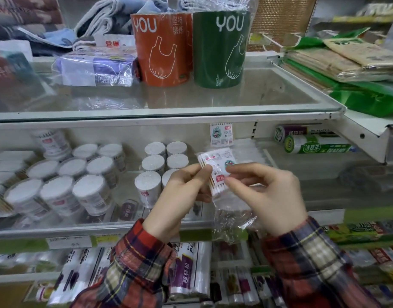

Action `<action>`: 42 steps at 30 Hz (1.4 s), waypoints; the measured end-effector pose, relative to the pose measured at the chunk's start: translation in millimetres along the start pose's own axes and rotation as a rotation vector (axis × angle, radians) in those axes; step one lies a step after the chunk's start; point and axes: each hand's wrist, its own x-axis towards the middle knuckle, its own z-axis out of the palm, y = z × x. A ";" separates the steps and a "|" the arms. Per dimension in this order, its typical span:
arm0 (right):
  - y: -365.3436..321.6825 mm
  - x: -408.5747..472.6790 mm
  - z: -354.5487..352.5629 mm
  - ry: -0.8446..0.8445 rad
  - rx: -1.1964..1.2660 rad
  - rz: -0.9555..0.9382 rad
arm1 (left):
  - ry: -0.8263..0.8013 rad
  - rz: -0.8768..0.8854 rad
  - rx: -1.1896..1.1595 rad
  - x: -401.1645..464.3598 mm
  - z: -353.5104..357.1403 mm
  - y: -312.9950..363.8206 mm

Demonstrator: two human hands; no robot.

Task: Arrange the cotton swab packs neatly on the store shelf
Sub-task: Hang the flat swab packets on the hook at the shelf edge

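Head view looks at a store shelf [146, 227] with a glass front. I use the small cotton swab pack [215, 167] in the hands as my marker.

Far to the left of the pack stand round tubs of cotton swabs [57, 192] in rows. Just left of it stands a tighter group of round swab bundles [155, 163], and the pack sits in front of some of them. The left hand [180, 192] pinches the left edge of the pack, with the thumb on top and the fingers curled behind. The pack is up in the air in front of the shelf, not yet set down. It is tilted a bit. The right hand [269, 194] pinches the right edge with thumb and first finger, and the other fingers are bent loosely. Below the pack hangs a crinkly clear bag [233, 221]. Up and right of the pack lie green rolls [313, 145].

What could go wrong: the pack is thin and slippery, so I think it could slide out of the pinch. It could also bump the bundles and tip them over. The loose bag may snag too.

Hard to see: the words on the pack are blurry. I cannot tell which hand holds the bag. The spot behind the hands is hidden.
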 end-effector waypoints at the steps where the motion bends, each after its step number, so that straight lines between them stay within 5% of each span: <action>1: 1.8 3.1 -5.6 0.022 0.029 0.027 | -0.014 -0.003 -0.002 -0.4 -2.1 -1.1; 4: 10.5 12.3 -22.2 0.056 0.087 0.129 | -0.060 -0.007 -0.008 -1.0 -7.9 -3.4; 9: 21.7 5.7 -21.2 -0.256 0.383 0.434 | -0.111 0.008 -0.054 -0.3 -8.4 -4.1; 20: 31.3 -2.0 -13.4 -0.195 0.708 0.566 | -0.174 0.018 0.005 4.1 -7.9 -6.3; 32: 13.6 31.3 -44.5 -0.222 0.413 0.391 | -0.093 -0.002 -0.058 15.9 -29.0 14.1; 42: -6.2 64.8 -47.7 -0.709 -0.018 0.249 | -0.249 0.018 0.220 24.6 -22.7 31.7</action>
